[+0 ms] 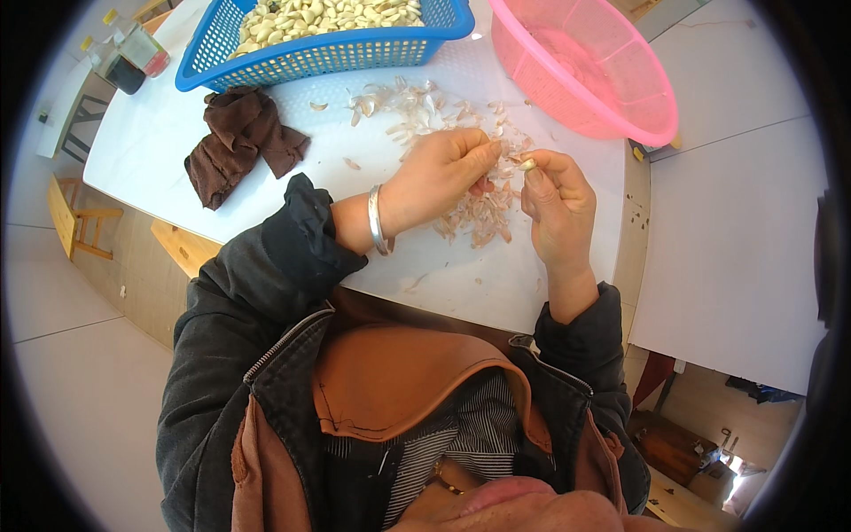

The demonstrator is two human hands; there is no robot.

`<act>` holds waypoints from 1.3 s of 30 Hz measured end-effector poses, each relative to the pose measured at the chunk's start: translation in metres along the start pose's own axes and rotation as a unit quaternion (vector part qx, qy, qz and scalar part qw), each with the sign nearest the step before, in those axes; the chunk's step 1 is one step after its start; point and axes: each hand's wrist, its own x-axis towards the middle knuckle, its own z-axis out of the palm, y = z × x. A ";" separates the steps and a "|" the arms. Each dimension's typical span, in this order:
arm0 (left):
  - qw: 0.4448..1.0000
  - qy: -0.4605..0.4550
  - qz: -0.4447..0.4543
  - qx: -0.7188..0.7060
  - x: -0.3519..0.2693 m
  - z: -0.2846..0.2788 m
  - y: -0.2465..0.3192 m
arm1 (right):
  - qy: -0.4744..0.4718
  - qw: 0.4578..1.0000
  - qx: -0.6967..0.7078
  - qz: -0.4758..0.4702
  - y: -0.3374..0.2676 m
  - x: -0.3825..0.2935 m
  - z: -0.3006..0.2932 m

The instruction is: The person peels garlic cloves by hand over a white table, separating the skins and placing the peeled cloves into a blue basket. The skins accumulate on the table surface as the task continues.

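Between the thumb and forefinger of my right hand (560, 199) is a small pale garlic clove (527, 165), held above the table. My left hand (442, 174), with a silver bangle (377, 219) on its wrist, is just left of it. Its thumb and forefinger are pinched together, and I see nothing between them. Under and around both hands lies a loose scatter of papery garlic skins (475, 219). Beyond them stands a blue plastic basket (332, 58) heaped with peeled garlic cloves (319, 21).
A pink plastic colander basket (525, 86) sits tilted at the table's right edge. On the left of the white table (159, 146) lie a crumpled brown cloth (243, 143) and two bottles with yellow caps, one holding dark liquid (125, 76). A wooden stool (63, 216) stands farther left.
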 end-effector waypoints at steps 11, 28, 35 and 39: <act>0.992 0.017 0.043 -0.114 -0.007 0.007 0.008 | 0.003 0.997 -0.071 -0.018 0.000 -0.001 0.007; 0.998 0.035 0.012 -0.050 -0.003 0.006 0.002 | -0.066 0.971 0.220 0.068 0.007 0.000 0.006; 0.983 -0.016 -0.018 -0.184 -0.004 0.007 0.005 | -0.060 0.979 0.182 0.062 0.009 0.001 0.006; 0.963 -0.052 -0.063 -0.255 -0.002 0.004 0.005 | -0.047 0.988 0.136 0.057 0.009 0.000 0.008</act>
